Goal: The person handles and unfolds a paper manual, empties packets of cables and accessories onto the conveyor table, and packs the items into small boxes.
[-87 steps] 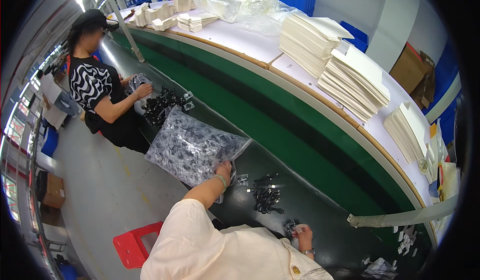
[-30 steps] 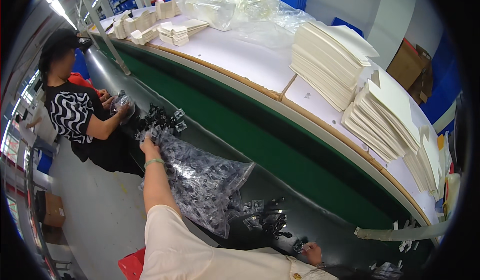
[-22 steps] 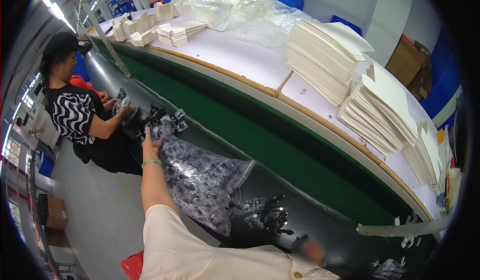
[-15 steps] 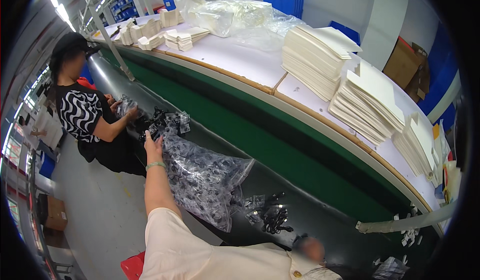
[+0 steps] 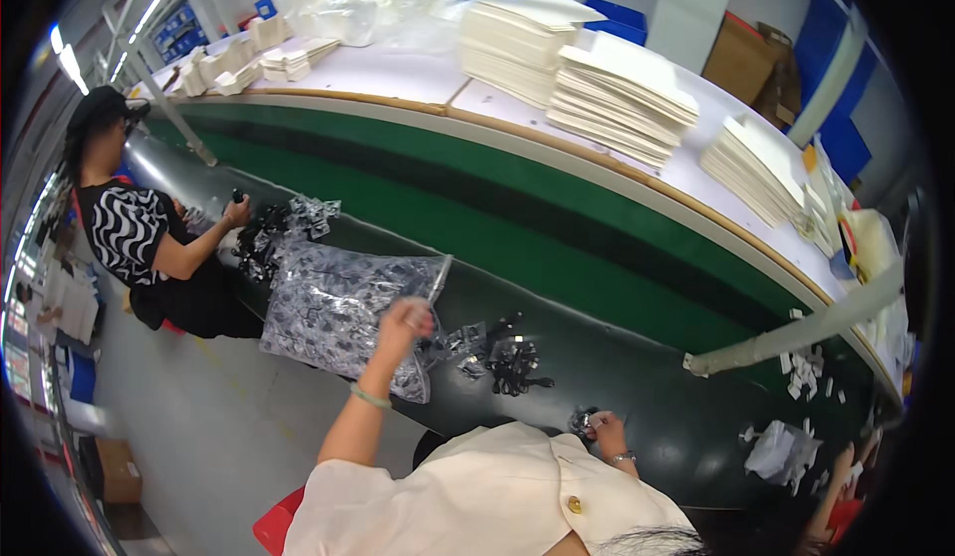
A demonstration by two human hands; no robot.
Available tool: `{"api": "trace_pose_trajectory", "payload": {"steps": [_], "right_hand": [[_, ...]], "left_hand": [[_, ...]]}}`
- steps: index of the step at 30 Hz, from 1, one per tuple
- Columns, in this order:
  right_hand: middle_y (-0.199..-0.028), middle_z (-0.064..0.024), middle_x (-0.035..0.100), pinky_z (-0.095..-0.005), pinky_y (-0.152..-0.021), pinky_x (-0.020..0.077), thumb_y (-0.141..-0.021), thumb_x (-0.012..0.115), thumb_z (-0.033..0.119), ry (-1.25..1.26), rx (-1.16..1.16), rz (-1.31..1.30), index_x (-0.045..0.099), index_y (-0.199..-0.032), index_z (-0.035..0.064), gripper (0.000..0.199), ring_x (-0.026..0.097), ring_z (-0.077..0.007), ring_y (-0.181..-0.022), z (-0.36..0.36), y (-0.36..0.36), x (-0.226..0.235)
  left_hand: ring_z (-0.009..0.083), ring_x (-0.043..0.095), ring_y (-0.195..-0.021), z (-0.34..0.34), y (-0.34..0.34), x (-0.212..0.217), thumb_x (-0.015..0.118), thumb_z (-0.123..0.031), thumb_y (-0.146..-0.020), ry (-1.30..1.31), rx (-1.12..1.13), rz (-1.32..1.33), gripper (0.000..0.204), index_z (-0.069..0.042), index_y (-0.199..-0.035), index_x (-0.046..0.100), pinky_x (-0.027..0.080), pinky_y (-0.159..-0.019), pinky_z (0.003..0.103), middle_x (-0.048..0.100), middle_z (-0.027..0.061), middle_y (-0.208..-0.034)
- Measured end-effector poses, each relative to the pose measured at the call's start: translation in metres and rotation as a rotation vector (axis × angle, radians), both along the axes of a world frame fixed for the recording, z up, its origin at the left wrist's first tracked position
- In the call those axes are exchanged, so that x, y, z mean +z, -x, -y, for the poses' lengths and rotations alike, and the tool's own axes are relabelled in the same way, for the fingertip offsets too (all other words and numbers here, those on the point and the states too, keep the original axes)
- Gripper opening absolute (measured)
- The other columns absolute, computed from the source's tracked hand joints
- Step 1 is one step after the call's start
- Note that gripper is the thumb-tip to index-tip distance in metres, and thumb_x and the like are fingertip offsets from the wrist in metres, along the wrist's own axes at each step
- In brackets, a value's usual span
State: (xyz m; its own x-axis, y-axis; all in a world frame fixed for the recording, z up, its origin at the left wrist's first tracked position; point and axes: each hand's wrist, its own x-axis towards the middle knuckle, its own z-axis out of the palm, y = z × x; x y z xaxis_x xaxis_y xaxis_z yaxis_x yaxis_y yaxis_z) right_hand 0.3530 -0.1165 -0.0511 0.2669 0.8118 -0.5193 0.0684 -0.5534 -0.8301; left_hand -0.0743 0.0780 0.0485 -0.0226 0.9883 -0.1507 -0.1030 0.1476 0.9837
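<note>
My left hand is over the right end of a large clear plastic bag full of small dark bagged pieces. Motion blurs its fingers, so their grip is unclear. Close by my body, at the near edge of the dark belt, my right hand pinches a small clear packet with something black inside. Between my hands lie a pile of black cables and a few clear packets. Beyond the large bag sits a heap of black cables and packets.
At the left a co-worker stands by the belt, holding a small dark thing. White card stacks line the shelf above. A slanted pole, white pieces, a plastic bag and another person's arm are at the right.
My left hand has drawn back from the bag's far end toward its right end. My right hand has come into sight with a packet. The view has shifted right.
</note>
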Motion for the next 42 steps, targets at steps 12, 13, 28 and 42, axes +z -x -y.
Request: {"api": "trace_pose_trajectory", "payload": {"steps": [12, 13, 28, 42], "right_hand": [[-0.073, -0.0061, 0.061, -0.0239, -0.052, 0.0509, -0.082, 0.058, 0.009, -0.045, -0.057, -0.105, 0.058, -0.084, 0.0005, 0.008, 0.060, -0.0123, -0.060, 0.015, -0.003, -0.027], [-0.072, -0.0062, 0.061, -0.0239, -0.052, 0.0507, -0.082, 0.058, 0.009, -0.039, -0.029, -0.062, 0.058, -0.084, 0.0004, 0.009, 0.060, -0.0124, -0.060, 0.020, -0.005, -0.034], [-0.072, -0.0057, 0.061, -0.0244, -0.053, 0.0497, -0.082, 0.058, 0.009, 0.031, -0.066, -0.182, 0.059, -0.083, 0.0030, 0.007, 0.058, -0.0123, -0.059, 0.021, -0.008, -0.037], [-0.070, -0.0050, 0.060, -0.0253, -0.054, 0.0491, -0.082, 0.057, 0.010, 0.034, 0.032, -0.113, 0.059, -0.083, 0.0019, 0.008, 0.059, -0.0131, -0.060, 0.011, -0.004, -0.027]], "left_hand": [[0.0371, 0.055, -0.082, 0.051, -0.079, -0.028, 0.054, -0.002, -0.075, -0.421, -0.113, -0.920, 0.011, 0.000, -0.085, 0.060, 0.045, -0.073, 0.043, 0.057, 0.0186, -0.087], [0.0374, 0.055, -0.082, 0.045, -0.067, -0.041, 0.051, -0.004, -0.077, -0.389, -0.107, -0.993, 0.013, 0.002, -0.086, 0.058, 0.046, -0.075, 0.043, 0.056, 0.0198, -0.087], [0.0306, 0.045, -0.109, 0.006, -0.028, -0.056, 0.047, -0.018, -0.081, -0.225, -0.157, -2.111, 0.057, 0.002, -0.133, 0.034, 0.033, -0.095, 0.039, 0.020, 0.0220, -0.143], [0.0293, 0.054, -0.107, -0.035, 0.003, -0.072, 0.061, -0.009, -0.076, 0.190, -0.379, -1.613, 0.063, -0.006, -0.132, 0.034, 0.043, -0.090, 0.036, 0.049, 0.0138, -0.126]]}}
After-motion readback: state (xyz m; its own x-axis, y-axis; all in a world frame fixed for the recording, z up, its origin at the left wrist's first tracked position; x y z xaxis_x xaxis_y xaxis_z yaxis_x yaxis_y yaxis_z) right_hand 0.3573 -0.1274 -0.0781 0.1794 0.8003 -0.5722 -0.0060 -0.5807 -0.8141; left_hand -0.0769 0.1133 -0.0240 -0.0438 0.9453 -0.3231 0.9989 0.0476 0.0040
